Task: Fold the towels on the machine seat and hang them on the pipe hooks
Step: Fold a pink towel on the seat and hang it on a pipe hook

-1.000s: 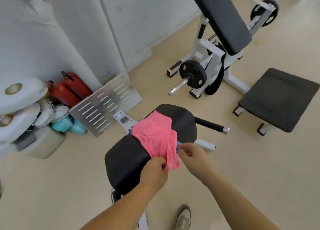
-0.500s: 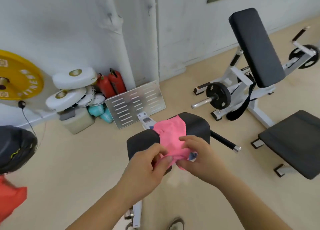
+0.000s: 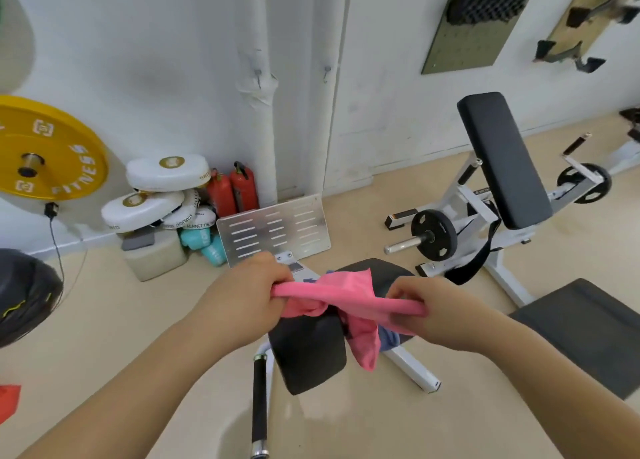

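A pink towel (image 3: 349,292) is stretched between my two hands above the black machine seat (image 3: 308,351). My left hand (image 3: 242,292) grips its left end, and my right hand (image 3: 440,309) grips its right end. The towel's middle sags and hangs down over the seat. A blue towel (image 3: 389,339) lies under it on the seat, mostly hidden. Straight ahead, two white pipes run up the wall, each with a small hook: the left hook (image 3: 258,76) and the right hook (image 3: 326,72). Both hooks are bare.
A metal plate (image 3: 277,230), two red extinguishers (image 3: 233,190), white pads (image 3: 162,188) and a box sit at the foot of the pipes. A yellow weight plate (image 3: 45,150) is at left. A bench machine (image 3: 502,167) and a black pad (image 3: 588,330) stand at right.
The view has tilted up, showing the pipes and hooks. My hands have lifted the pink towel off the seat and pulled apart, stretching it between them.
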Tool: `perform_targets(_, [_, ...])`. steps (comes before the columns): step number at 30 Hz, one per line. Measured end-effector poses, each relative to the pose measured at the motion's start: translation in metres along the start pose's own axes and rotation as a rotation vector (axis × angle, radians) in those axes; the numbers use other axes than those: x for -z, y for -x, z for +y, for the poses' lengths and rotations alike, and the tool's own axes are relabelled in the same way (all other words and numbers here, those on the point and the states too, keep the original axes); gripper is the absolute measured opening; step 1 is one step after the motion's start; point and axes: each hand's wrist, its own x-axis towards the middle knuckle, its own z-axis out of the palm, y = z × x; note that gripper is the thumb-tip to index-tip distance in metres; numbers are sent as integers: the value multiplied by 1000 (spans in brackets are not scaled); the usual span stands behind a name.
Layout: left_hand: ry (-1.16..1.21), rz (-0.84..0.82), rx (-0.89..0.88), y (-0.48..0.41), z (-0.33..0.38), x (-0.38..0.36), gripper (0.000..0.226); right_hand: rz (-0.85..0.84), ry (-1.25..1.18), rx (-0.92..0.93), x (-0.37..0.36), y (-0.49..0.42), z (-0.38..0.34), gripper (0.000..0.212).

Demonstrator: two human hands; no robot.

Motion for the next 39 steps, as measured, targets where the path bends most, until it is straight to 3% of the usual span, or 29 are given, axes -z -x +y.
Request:
perform_targets(3, [149, 77, 85, -25, -6, 5, 27, 34, -41, 43, 32, -23, 10, 18])
perform_targets(5, [285, 140, 182, -45, -4, 11, 31, 75, -112, 67, 53, -50, 21, 12])
perform_targets(7, [262, 259, 237, -70, 1, 22, 32, 150, -151, 100, 77, -83, 31, 17])
perform_targets(10, [209, 485, 285, -104, 16, 50, 34, 348, -277, 171, 118, -123, 35, 16])
perform_targets(14, [403, 732, 282, -125, 50, 103, 38, 617, -472, 330, 180, -139, 17, 19])
perform_targets(19, [562, 902, 224, -102, 88, 126, 39, 616, -583, 523, 209, -122, 12, 26])
perform_targets(27, [384, 666, 344, -40, 74, 19, 32, 239, -489, 419, 142, -112, 74, 22])
perform_targets(37, [595, 210, 632, 66, 61, -134, 8, -361, -394, 282, 2, -62, 166, 16])
perform_targets(39, [617, 160, 645, 82, 62, -142, 6, -416, -461, 270, -9, -54, 178, 30])
